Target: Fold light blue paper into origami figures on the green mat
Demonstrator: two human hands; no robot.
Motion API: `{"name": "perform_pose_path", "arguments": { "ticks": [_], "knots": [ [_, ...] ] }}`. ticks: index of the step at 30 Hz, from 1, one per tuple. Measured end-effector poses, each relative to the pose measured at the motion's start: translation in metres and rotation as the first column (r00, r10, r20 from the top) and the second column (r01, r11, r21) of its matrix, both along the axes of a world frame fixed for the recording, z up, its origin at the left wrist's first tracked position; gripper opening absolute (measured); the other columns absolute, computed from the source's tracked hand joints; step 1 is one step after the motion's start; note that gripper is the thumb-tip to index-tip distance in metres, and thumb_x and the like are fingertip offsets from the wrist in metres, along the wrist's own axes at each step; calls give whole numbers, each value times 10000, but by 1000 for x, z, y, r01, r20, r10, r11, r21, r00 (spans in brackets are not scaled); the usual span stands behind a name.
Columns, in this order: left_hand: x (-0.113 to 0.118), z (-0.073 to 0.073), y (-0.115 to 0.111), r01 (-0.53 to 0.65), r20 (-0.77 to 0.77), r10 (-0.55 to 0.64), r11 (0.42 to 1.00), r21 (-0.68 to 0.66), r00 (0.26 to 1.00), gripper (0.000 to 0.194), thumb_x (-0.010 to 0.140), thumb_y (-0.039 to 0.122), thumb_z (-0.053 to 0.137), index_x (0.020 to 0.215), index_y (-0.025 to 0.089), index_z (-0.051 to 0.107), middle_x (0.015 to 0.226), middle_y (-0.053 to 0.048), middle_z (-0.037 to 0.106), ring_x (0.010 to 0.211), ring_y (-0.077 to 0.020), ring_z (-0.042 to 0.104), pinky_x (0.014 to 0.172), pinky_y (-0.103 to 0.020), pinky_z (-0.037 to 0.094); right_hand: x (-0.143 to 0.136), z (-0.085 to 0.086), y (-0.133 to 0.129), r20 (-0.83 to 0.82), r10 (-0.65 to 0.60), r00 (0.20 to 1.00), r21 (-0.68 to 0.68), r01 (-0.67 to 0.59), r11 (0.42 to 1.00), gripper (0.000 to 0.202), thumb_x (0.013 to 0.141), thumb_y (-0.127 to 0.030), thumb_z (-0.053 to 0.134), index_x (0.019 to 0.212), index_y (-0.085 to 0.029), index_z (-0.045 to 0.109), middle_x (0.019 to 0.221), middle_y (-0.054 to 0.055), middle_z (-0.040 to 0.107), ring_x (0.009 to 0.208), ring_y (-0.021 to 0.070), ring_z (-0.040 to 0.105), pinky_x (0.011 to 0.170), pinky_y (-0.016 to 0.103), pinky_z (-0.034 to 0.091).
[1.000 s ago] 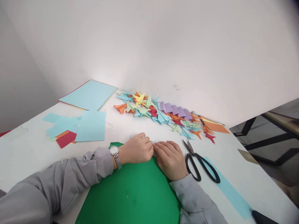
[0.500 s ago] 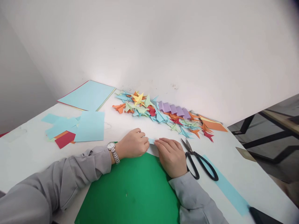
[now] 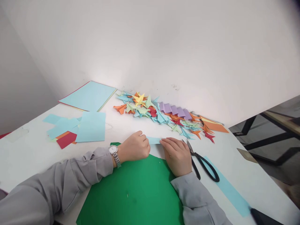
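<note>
A light blue strip of paper [image 3: 154, 140] stretches between my two hands, just beyond the far edge of a green sheet [image 3: 131, 193]. My left hand [image 3: 135, 146], with a silver watch at its wrist, is closed on the strip's left end, which its fingers hide. At the other end, my right hand [image 3: 177, 156] pinches the paper between its thumb and fingertips. Black-handled scissors [image 3: 203, 165] lie right beside my right hand, which covers part of one handle loop. Under them runs a long light blue paper strip [image 3: 231, 190].
Folded paper shapes [image 3: 161, 117] in several colours are heaped along the wall. On the left lie a blue square [image 3: 91, 126], small blue and red pieces [image 3: 67, 139] and a stack of large sheets [image 3: 90, 95]. A dark object [image 3: 262, 217] sits at the lower right.
My right hand has shifted right, nearer the scissors, and more of the blue strip shows between my hands. My left hand has barely moved.
</note>
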State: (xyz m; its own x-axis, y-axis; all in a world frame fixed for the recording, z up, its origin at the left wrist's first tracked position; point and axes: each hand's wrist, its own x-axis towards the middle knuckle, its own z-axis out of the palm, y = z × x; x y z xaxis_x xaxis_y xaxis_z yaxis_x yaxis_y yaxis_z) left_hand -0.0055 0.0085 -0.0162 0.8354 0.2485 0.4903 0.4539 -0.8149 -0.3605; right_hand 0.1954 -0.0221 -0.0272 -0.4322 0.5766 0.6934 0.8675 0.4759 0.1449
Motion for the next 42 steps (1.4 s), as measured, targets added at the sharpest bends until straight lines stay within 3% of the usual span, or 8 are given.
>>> {"name": "perform_pose_path", "arguments": {
  "ticks": [10, 24, 42],
  "knots": [
    [0, -2, -1, -11, 13, 11, 1000, -1, 1000, 238, 797, 68, 449, 581, 148, 509, 564, -43, 525, 550, -158, 475, 555, -319, 267, 0, -3, 2, 10, -50, 999, 8, 50, 999, 196, 783, -57, 538, 879, -168, 667, 880, 26, 720, 860, 206, 607, 764, 327, 384],
    [-1, -4, 0, -19, 18, 19, 999, -32, 1000, 244, 793, 61, 447, 572, 152, 496, 551, -43, 537, 541, -150, 470, 550, -310, 253, 20, -16, 9, -20, -233, 972, 15, 233, 972, 230, 794, -86, 482, 885, -180, 671, 883, 48, 717, 854, 210, 602, 709, 327, 376],
    [-4, -4, 1, -87, 27, 90, 992, -88, 996, 209, 806, 104, 422, 621, 144, 513, 590, -55, 553, 553, -159, 504, 494, -297, 295, 24, -22, 12, -42, -217, 975, -6, 217, 976, 249, 783, -57, 455, 867, -170, 660, 841, 63, 714, 784, 213, 623, 683, 322, 436]
  ]
}}
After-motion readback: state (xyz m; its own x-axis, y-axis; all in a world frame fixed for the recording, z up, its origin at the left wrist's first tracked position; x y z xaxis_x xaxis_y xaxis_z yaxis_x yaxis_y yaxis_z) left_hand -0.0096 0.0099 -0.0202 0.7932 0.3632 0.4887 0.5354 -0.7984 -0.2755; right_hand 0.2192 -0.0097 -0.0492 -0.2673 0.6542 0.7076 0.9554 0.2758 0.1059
